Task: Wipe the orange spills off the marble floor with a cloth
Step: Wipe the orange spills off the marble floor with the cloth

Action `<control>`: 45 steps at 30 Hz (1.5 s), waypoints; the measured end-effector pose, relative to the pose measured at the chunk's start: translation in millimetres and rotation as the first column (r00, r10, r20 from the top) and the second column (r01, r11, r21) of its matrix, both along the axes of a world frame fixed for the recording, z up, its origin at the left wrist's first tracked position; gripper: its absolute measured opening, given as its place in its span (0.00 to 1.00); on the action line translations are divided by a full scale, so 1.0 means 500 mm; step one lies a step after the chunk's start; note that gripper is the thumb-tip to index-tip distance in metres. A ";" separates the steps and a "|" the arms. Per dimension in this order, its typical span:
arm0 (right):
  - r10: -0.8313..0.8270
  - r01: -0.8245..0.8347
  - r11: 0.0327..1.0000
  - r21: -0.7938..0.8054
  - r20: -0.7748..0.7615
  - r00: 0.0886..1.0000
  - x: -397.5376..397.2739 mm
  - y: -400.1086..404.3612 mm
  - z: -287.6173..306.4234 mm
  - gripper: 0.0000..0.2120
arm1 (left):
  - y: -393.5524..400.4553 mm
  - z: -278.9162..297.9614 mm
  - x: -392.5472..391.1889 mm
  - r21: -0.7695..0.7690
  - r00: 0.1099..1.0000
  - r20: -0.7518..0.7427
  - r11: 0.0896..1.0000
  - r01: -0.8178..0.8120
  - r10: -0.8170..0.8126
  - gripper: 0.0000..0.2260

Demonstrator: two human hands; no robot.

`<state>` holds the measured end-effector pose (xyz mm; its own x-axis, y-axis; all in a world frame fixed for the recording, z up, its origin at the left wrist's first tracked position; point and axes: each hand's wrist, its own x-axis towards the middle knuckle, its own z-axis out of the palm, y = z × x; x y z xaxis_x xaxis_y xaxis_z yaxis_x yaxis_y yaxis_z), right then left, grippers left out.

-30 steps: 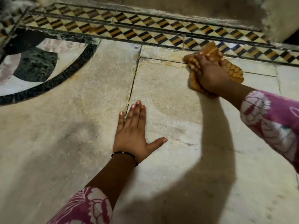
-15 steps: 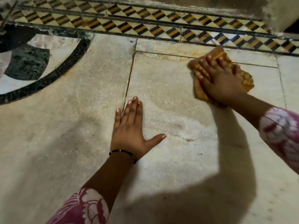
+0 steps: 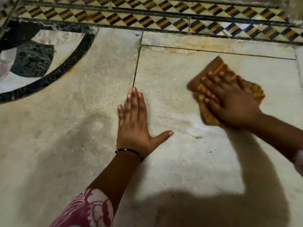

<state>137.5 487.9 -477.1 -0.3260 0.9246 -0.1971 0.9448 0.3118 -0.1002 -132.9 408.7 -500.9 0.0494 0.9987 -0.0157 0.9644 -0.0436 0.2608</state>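
My right hand [image 3: 229, 102] lies flat on an orange waffle-textured cloth [image 3: 214, 69], pressing it onto the pale marble floor [image 3: 180, 161] at the right. The cloth shows beyond the fingertips and at both sides of the hand. My left hand [image 3: 136, 126] rests palm down on the marble in the middle, fingers together and thumb spread, holding nothing. Faint orange staining [image 3: 188, 50] runs along the joint between slabs, beyond the cloth. A thin orange tinge also follows the vertical joint [image 3: 135, 74] above my left fingertips.
A patterned border of black, orange and cream triangles [image 3: 147, 17] runs across the far edge. A curved black inlay band [image 3: 54, 74] with dark green and pink marble sits at the far left. Shadows cover the near floor.
My right hand has dragged the cloth from the far joint by the patterned border back toward me and slightly right. My left hand has stayed planted on the floor.
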 end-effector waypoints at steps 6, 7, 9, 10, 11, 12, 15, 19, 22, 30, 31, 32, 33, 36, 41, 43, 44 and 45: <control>-0.229 0.229 0.973 0.018 -0.031 0.973 -0.066 0.249 -0.013 0.35 | -0.003 0.003 0.003 0.009 1.000 0.003 1.000 0.002 -0.002 0.53; -0.199 0.200 0.980 0.022 -0.013 0.980 -0.100 0.270 -0.017 0.34 | -0.002 0.004 0.003 0.011 1.000 0.004 1.000 0.001 -0.001 0.53; -0.038 0.038 0.999 0.010 0.012 0.999 -0.174 0.273 -0.016 0.32 | 0.000 0.004 0.004 0.013 1.000 0.008 1.000 -0.001 0.001 0.53; 0.069 -0.069 0.998 0.004 0.015 0.998 -0.210 0.259 -0.014 0.31 | 0.000 0.004 0.004 0.016 1.000 0.008 1.000 -0.006 0.006 0.54; 0.171 -0.171 0.985 0.003 0.018 0.985 -0.239 0.233 -0.010 0.31 | 0.000 0.004 0.003 0.018 1.000 0.005 1.000 -0.009 0.009 0.54; 0.267 -0.267 0.964 0.005 0.020 0.963 -0.255 0.201 -0.006 0.31 | -0.001 0.004 0.004 0.022 1.000 0.001 1.000 -0.009 0.009 0.54; 0.476 -0.476 0.879 0.021 -0.014 0.879 -0.227 0.101 -0.002 0.35 | -0.002 0.001 0.002 0.041 1.000 0.008 0.999 -0.004 0.004 0.53; 0.384 -0.382 0.923 0.034 -0.107 0.917 -0.147 0.149 -0.006 0.26 | -0.001 0.000 0.003 0.038 1.000 0.000 0.999 0.017 -0.017 0.52; 0.293 -0.293 0.956 0.030 -0.021 0.956 -0.187 0.237 -0.011 0.29 | -0.001 0.002 0.001 0.009 1.000 -0.001 1.000 0.018 -0.018 0.53; 0.361 -0.355 0.931 0.086 -0.070 0.930 -0.180 0.056 -0.015 0.30 | 0.002 0.002 0.001 -0.050 1.000 -0.012 0.999 0.019 -0.020 0.53; 0.349 -0.341 0.936 0.091 -0.088 0.933 -0.139 0.027 -0.018 0.31 | 0.001 0.000 0.000 -0.043 1.000 -0.011 0.999 0.022 -0.022 0.53; 0.311 -0.302 0.948 0.099 -0.100 0.945 -0.093 0.006 -0.020 0.31 | 0.000 -0.002 -0.001 -0.040 1.000 -0.008 0.999 0.021 -0.022 0.52; 0.247 -0.237 0.967 0.096 -0.110 0.963 -0.044 -0.003 -0.021 0.31 | 0.000 -0.003 -0.001 -0.042 1.000 -0.010 0.999 0.027 -0.027 0.52; 0.050 -0.043 0.997 0.064 -0.099 0.994 0.046 0.059 -0.017 0.32 | 0.002 -0.005 0.000 -0.058 0.998 -0.039 0.997 0.055 -0.058 0.51; -0.122 0.122 0.991 0.056 0.005 0.992 -0.039 0.199 -0.006 0.37 | 0.005 0.002 0.002 -0.105 0.996 -0.064 0.993 0.052 -0.059 0.52; -0.010 0.009 0.999 0.042 0.021 1.000 -0.103 0.169 -0.003 0.37 | 0.005 0.004 0.000 -0.112 0.996 -0.073 0.993 0.041 -0.050 0.52; 0.083 -0.084 0.995 0.048 0.019 0.996 -0.128 0.135 -0.004 0.37 | 0.006 0.002 -0.001 -0.108 0.996 -0.073 0.994 0.034 -0.042 0.52; 0.185 -0.185 0.981 0.052 0.013 0.983 -0.141 0.095 -0.002 0.36 | 0.006 0.002 0.000 -0.106 0.997 -0.071 0.994 0.031 -0.039 0.53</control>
<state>66.8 535.3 -478.2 -0.4910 0.8576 -0.1530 0.8711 0.4859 -0.0717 -133.1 411.6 -500.1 0.0789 0.9890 -0.1254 0.9794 -0.0535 0.1946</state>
